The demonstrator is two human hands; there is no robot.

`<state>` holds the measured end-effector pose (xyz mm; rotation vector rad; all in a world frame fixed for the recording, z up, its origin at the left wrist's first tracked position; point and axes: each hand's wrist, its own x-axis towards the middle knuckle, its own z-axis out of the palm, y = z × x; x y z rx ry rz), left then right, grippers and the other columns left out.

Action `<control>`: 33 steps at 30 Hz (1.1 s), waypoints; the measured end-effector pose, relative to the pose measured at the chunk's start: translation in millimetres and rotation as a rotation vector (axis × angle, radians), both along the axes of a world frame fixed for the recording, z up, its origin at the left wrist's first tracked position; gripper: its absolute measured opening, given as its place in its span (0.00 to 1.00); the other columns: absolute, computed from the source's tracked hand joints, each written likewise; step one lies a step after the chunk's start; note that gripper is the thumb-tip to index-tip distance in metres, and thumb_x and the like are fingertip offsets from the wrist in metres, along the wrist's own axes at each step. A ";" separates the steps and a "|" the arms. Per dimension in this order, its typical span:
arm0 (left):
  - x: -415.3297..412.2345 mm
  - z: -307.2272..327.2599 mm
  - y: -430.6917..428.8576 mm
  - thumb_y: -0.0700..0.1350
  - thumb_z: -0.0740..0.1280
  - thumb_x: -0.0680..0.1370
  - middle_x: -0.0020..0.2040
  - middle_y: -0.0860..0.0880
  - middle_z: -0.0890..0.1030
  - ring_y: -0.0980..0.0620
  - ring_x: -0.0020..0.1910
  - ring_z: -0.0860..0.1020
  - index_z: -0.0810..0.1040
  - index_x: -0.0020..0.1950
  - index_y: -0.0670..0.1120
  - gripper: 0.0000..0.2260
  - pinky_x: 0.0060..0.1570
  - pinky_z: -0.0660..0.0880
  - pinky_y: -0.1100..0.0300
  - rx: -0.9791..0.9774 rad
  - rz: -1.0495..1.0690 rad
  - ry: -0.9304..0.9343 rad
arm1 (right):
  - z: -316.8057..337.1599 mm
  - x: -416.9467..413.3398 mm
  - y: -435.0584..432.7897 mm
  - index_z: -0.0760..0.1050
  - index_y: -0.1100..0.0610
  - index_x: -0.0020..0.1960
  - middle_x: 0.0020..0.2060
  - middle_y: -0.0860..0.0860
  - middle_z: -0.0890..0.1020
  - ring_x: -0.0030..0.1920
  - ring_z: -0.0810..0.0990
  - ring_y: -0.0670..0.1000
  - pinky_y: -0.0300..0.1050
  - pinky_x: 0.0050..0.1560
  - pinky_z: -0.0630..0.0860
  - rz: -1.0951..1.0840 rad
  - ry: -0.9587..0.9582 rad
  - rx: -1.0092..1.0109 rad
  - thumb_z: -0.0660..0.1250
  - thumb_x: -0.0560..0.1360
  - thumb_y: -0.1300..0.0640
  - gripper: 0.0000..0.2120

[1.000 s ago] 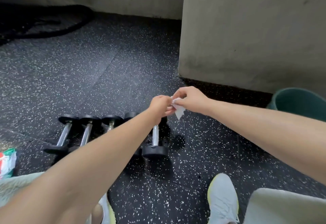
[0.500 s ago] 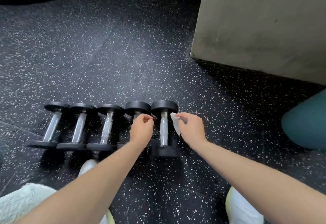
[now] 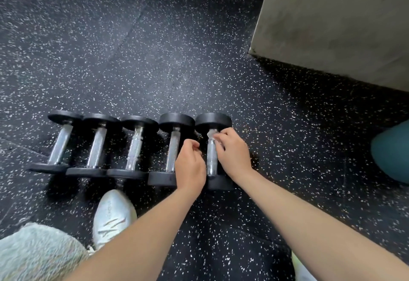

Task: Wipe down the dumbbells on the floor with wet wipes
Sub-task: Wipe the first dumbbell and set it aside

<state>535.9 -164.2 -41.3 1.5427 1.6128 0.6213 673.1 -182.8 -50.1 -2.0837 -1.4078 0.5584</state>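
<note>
Right grip: our right hand (image 3: 233, 154) has the wet wipe (image 3: 211, 134) pinched in its fingertips. It's pressing it onto the far end of the chrome handle of the rightmost dumbbell (image 3: 213, 120), right under the far head.

Left grip: our left hand (image 3: 190, 164) is curled in with the thumb close to the forefinger. It sits over the gap between the fourth dumbbell (image 3: 174, 147) and the rightmost one. Honestly we can't tell if it's pinching anything or touching metal.

Wipe: small, white and scrunched up, and only a bit of it pokes out past our fingers.

Dumbbells: there's a row of five (image 3: 135, 147) lying side by side on the floor, with the handles pointing away from us. They've all got black round heads and shiny knurled handles, and neighbouring heads sit just beside each other or touch.

Floor (image 3: 155, 59): black rubber with white speckles, and a seam runs diagonally across it.

Off to the right: the corner of a grey concrete wall (image 3: 332, 26) is well beyond the dumbbells. A teal tub (image 3: 392, 152) is cut off by the frame edge.

Our feet: a white shoe (image 3: 112, 214) is just on the near side of the third dumbbell. There's also a pale trouser leg (image 3: 33, 256) at bottom left.
</note>
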 end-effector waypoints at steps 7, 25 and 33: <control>5.3 -6.6 -6.6 0.34 0.59 0.77 0.48 0.52 0.77 0.47 0.49 0.74 0.73 0.53 0.48 0.11 0.51 0.74 0.45 0.185 -0.038 0.132 | -1.7 8.7 -6.3 0.82 0.53 0.58 0.53 0.48 0.79 0.47 0.79 0.54 0.50 0.38 0.78 0.209 -0.212 0.053 0.68 0.77 0.60 0.12; 5.3 -7.0 -4.5 0.36 0.59 0.77 0.47 0.52 0.76 0.45 0.48 0.74 0.70 0.50 0.51 0.09 0.47 0.68 0.48 0.133 -0.035 0.172 | 0.6 -20.2 12.0 0.78 0.61 0.60 0.60 0.54 0.80 0.67 0.74 0.55 0.55 0.48 0.83 0.312 -0.398 -0.037 0.64 0.77 0.60 0.13; 6.0 -6.4 -5.7 0.37 0.59 0.78 0.47 0.51 0.77 0.45 0.47 0.75 0.71 0.52 0.49 0.08 0.47 0.70 0.46 0.152 -0.044 0.198 | -0.8 1.7 -2.0 0.84 0.52 0.53 0.52 0.44 0.81 0.50 0.80 0.47 0.47 0.52 0.77 -0.071 0.177 0.003 0.62 0.81 0.52 0.12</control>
